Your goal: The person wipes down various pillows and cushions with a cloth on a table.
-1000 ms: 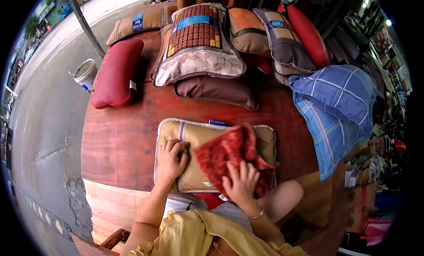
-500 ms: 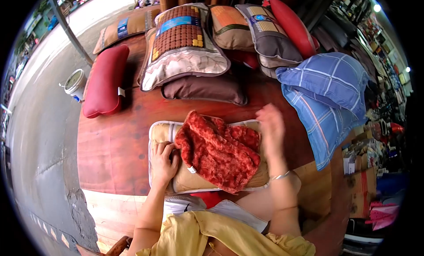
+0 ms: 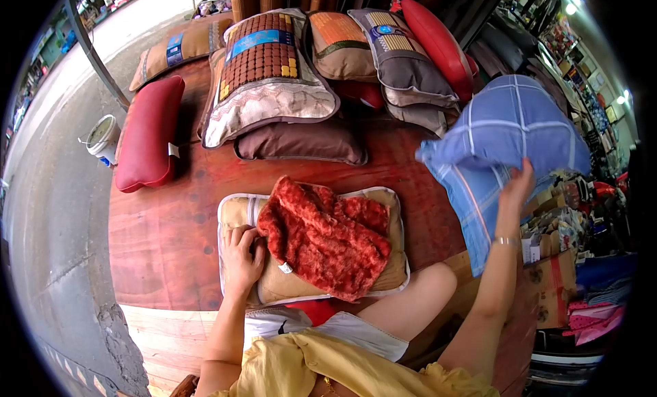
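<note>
A tan pillow [image 3: 274,287] with pale piping lies flat in front of me. Across its top is a crumpled red plush cover [image 3: 328,239] with a small white tag. My left hand [image 3: 243,260] rests on the pillow's left part, fingers bent and slightly apart, beside the cover's left edge. Off to the right, my right hand [image 3: 518,185] pinches the lower edge of a blue plaid pillow [image 3: 513,123], which is tilted up. Beneath it, a lighter blue plaid cloth [image 3: 472,205] drapes over the table's edge.
The reddish wooden table [image 3: 171,253] bears a red bolster [image 3: 152,133] at left. A beaded pillow [image 3: 267,75] lies on a brown cushion [image 3: 301,142], with several more pillows behind. A white bucket [image 3: 102,140] stands on the pavement. Boxes [image 3: 551,287] and goods crowd the right.
My right hand has moved right from above the tan pillow and taken hold of the blue plaid pillow, whose front edge has lifted. The left hand stays on the tan pillow. The view has shifted slightly.
</note>
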`<action>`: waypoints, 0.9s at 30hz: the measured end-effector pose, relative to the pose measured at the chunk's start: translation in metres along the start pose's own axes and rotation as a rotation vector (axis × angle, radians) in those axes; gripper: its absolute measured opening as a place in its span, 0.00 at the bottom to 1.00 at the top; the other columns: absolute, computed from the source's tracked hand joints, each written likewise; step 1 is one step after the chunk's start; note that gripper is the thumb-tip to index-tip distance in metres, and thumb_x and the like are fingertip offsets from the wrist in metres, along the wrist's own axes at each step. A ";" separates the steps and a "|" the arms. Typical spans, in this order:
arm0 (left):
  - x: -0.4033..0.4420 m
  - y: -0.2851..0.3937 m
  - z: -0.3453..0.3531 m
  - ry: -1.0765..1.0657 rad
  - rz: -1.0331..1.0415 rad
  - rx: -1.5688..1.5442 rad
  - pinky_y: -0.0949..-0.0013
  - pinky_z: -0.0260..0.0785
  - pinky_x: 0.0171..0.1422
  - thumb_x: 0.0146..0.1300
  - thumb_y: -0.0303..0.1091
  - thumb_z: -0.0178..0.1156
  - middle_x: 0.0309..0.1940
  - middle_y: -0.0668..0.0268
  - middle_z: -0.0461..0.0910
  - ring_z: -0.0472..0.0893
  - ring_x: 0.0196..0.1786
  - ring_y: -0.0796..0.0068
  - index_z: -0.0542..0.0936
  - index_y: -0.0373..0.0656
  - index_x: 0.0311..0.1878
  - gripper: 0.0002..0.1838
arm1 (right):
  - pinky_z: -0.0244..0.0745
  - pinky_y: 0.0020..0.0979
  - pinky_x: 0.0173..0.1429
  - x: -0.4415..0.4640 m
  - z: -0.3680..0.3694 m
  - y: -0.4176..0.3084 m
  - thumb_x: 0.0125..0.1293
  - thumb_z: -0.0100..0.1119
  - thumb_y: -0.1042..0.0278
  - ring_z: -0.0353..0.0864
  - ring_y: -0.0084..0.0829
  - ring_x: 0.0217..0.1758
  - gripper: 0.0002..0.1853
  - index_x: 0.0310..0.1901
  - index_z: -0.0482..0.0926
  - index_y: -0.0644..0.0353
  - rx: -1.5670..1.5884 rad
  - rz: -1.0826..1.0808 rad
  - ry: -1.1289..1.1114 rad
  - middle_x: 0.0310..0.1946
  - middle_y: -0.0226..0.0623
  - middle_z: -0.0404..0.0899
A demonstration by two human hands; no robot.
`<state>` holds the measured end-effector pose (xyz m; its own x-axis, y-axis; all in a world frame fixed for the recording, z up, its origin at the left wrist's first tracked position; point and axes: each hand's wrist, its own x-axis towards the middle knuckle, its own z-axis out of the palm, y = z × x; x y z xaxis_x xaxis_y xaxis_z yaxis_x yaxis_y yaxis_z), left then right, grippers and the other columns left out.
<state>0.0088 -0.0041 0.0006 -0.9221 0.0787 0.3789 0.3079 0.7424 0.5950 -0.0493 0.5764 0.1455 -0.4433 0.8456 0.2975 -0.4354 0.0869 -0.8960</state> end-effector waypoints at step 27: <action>-0.003 -0.008 -0.001 -0.020 0.000 -0.008 0.54 0.64 0.61 0.57 0.24 0.61 0.48 0.56 0.79 0.74 0.53 0.52 0.80 0.38 0.45 0.11 | 0.66 0.42 0.71 -0.287 -0.374 -0.025 0.64 0.59 0.44 0.74 0.39 0.65 0.35 0.64 0.73 0.65 0.055 0.716 0.257 0.64 0.43 0.75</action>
<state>0.0097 -0.0112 -0.0043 -0.9265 0.0923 0.3648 0.3099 0.7370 0.6007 0.3819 0.5292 -0.0410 -0.4385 0.7822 -0.4426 -0.1520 -0.5499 -0.8213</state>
